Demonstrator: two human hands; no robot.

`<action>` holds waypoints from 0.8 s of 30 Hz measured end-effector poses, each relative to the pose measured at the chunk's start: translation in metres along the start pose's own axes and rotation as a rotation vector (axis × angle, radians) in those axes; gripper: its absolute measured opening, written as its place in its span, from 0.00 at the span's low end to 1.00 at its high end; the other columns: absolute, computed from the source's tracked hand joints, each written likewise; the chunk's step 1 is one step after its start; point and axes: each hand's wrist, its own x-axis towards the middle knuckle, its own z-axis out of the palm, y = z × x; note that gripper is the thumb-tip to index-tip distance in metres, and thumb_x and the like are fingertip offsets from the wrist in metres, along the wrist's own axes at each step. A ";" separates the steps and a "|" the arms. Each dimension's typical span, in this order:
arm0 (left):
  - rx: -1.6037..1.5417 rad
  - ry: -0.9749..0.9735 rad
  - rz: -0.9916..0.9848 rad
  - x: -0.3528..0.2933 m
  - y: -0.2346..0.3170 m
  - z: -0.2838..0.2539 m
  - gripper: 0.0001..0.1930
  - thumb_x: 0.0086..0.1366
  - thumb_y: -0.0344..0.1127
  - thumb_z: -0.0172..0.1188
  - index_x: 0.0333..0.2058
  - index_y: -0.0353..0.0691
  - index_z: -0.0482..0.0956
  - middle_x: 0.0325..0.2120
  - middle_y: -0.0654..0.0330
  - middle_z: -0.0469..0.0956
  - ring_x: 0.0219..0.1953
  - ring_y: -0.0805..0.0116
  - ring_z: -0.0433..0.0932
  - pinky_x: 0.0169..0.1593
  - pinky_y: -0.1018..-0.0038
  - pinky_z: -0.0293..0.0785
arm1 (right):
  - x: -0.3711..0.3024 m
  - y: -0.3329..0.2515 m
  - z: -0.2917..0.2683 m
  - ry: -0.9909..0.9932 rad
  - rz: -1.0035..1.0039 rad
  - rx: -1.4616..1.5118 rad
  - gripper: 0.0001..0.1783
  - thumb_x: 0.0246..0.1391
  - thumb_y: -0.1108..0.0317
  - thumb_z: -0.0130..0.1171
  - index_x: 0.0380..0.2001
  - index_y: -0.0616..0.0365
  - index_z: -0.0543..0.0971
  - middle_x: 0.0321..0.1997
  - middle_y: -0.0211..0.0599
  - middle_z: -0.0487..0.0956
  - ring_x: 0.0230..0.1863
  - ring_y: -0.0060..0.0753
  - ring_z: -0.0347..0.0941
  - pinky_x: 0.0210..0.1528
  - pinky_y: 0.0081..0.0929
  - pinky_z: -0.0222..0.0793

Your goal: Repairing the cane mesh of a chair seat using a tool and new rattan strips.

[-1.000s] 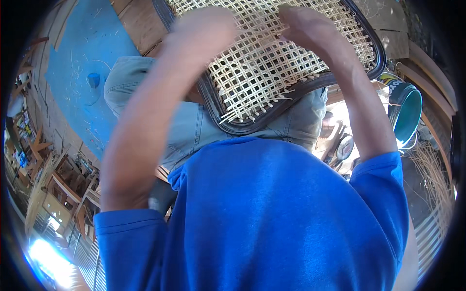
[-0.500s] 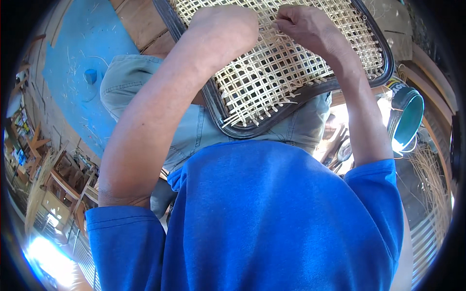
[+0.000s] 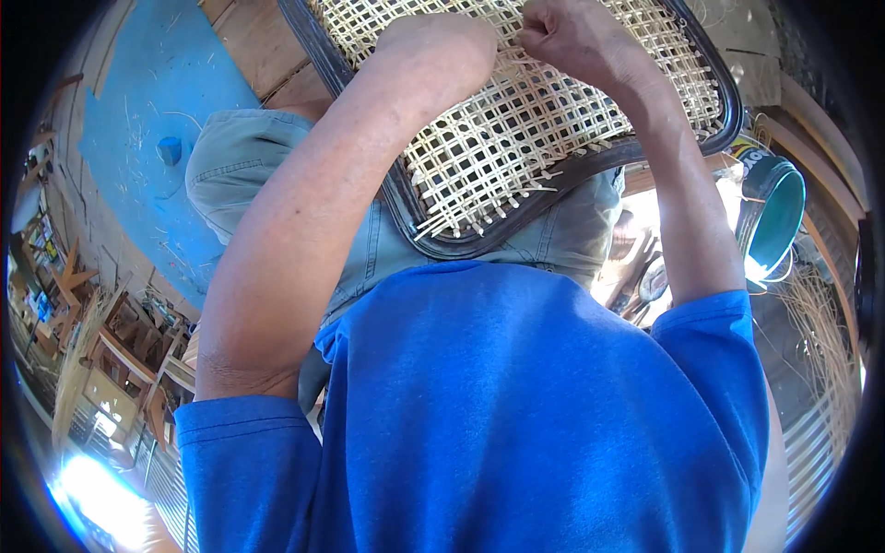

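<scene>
A dark wooden frame (image 3: 479, 241) with rounded corners rests across my lap, filled with pale woven cane (image 3: 516, 129). Short loose cane ends stick out along its near edge. My left hand (image 3: 442, 46) bends over the far middle of the weave; its fingers are hidden behind the wrist and back of the hand. Close by on the right, my right hand (image 3: 576, 41) is closed over the weave, thumb and fingers curled together. Whatever it pinches is hidden.
A blue sheet (image 3: 166, 83) with cane scraps and a small blue object (image 3: 169, 150) lies to the left. At the right a bucket (image 3: 776, 217) with a teal inside lies tilted, and loose cane strands (image 3: 816, 323) hang near it. Wooden furniture parts (image 3: 124, 355) stand far left.
The frame has shifted slightly left and up in the picture. My right hand has moved a little away from me; the left has shifted slightly right.
</scene>
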 end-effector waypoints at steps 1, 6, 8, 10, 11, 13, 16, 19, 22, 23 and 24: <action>0.025 -0.004 0.009 -0.007 0.001 0.007 0.12 0.57 0.33 0.49 0.34 0.36 0.81 0.33 0.49 0.79 0.37 0.55 0.79 0.40 0.63 0.75 | 0.000 0.001 0.002 0.021 -0.044 0.026 0.11 0.49 0.63 0.55 0.28 0.60 0.78 0.24 0.48 0.76 0.26 0.43 0.73 0.30 0.36 0.67; 0.017 0.170 0.093 -0.017 -0.004 0.037 0.12 0.57 0.34 0.49 0.31 0.33 0.79 0.29 0.47 0.79 0.35 0.50 0.79 0.39 0.60 0.74 | 0.003 -0.017 0.016 0.036 0.009 -0.097 0.13 0.50 0.61 0.50 0.31 0.57 0.79 0.32 0.48 0.79 0.37 0.49 0.76 0.39 0.38 0.70; -0.109 0.217 -0.052 -0.011 -0.008 0.042 0.13 0.57 0.36 0.49 0.30 0.34 0.79 0.29 0.48 0.79 0.35 0.51 0.79 0.39 0.59 0.74 | -0.005 -0.002 0.026 0.223 -0.203 0.056 0.14 0.50 0.60 0.51 0.32 0.58 0.80 0.33 0.50 0.79 0.38 0.48 0.76 0.40 0.38 0.70; -0.073 0.184 -0.024 -0.006 -0.008 0.033 0.13 0.57 0.37 0.49 0.30 0.35 0.79 0.29 0.48 0.79 0.35 0.51 0.79 0.39 0.59 0.74 | -0.003 0.005 0.054 0.224 -0.123 -0.014 0.15 0.47 0.57 0.61 0.31 0.57 0.76 0.29 0.40 0.77 0.31 0.38 0.74 0.35 0.35 0.68; -0.035 0.143 -0.008 -0.007 -0.010 0.028 0.13 0.58 0.37 0.49 0.30 0.35 0.80 0.30 0.48 0.79 0.36 0.52 0.79 0.39 0.59 0.74 | -0.004 0.009 0.059 0.229 -0.126 -0.017 0.15 0.47 0.57 0.61 0.31 0.57 0.76 0.29 0.40 0.77 0.31 0.38 0.74 0.35 0.35 0.68; -0.083 0.159 -0.033 -0.014 -0.024 0.020 0.14 0.58 0.37 0.48 0.29 0.35 0.80 0.30 0.47 0.79 0.35 0.51 0.79 0.38 0.59 0.74 | -0.015 -0.001 0.052 0.158 -0.023 0.101 0.18 0.44 0.55 0.64 0.33 0.57 0.76 0.31 0.39 0.77 0.32 0.36 0.74 0.37 0.34 0.69; -0.038 0.050 -0.076 -0.024 -0.038 0.012 0.15 0.54 0.31 0.48 0.35 0.32 0.80 0.37 0.46 0.78 0.41 0.51 0.78 0.43 0.61 0.75 | -0.021 -0.013 0.049 0.180 -0.021 0.067 0.20 0.44 0.54 0.65 0.37 0.56 0.76 0.32 0.39 0.78 0.33 0.35 0.75 0.39 0.30 0.70; -0.117 0.125 -0.132 -0.019 -0.037 0.027 0.15 0.54 0.31 0.48 0.35 0.32 0.80 0.34 0.46 0.79 0.39 0.52 0.79 0.43 0.61 0.75 | -0.022 -0.010 0.049 0.195 -0.011 0.060 0.19 0.47 0.57 0.62 0.39 0.56 0.75 0.33 0.40 0.78 0.35 0.36 0.75 0.41 0.30 0.70; -0.123 0.100 -0.101 -0.020 -0.042 0.023 0.15 0.55 0.31 0.47 0.36 0.32 0.80 0.36 0.46 0.78 0.41 0.51 0.78 0.44 0.61 0.74 | -0.016 -0.014 0.048 0.097 0.100 0.020 0.12 0.49 0.69 0.54 0.40 0.52 0.76 0.38 0.38 0.79 0.44 0.44 0.73 0.47 0.36 0.67; -0.141 0.061 -0.099 -0.023 -0.043 0.021 0.14 0.56 0.31 0.47 0.36 0.33 0.80 0.38 0.46 0.78 0.42 0.51 0.78 0.45 0.61 0.74 | -0.018 -0.017 0.049 0.122 0.102 0.019 0.12 0.49 0.69 0.54 0.40 0.52 0.76 0.38 0.38 0.79 0.44 0.44 0.73 0.47 0.36 0.67; -0.123 0.093 -0.058 -0.025 -0.043 0.020 0.14 0.56 0.31 0.47 0.35 0.32 0.80 0.38 0.46 0.78 0.42 0.49 0.77 0.45 0.60 0.74 | -0.021 -0.018 0.053 0.168 0.078 -0.036 0.13 0.49 0.71 0.53 0.40 0.52 0.76 0.39 0.39 0.78 0.44 0.44 0.73 0.47 0.36 0.68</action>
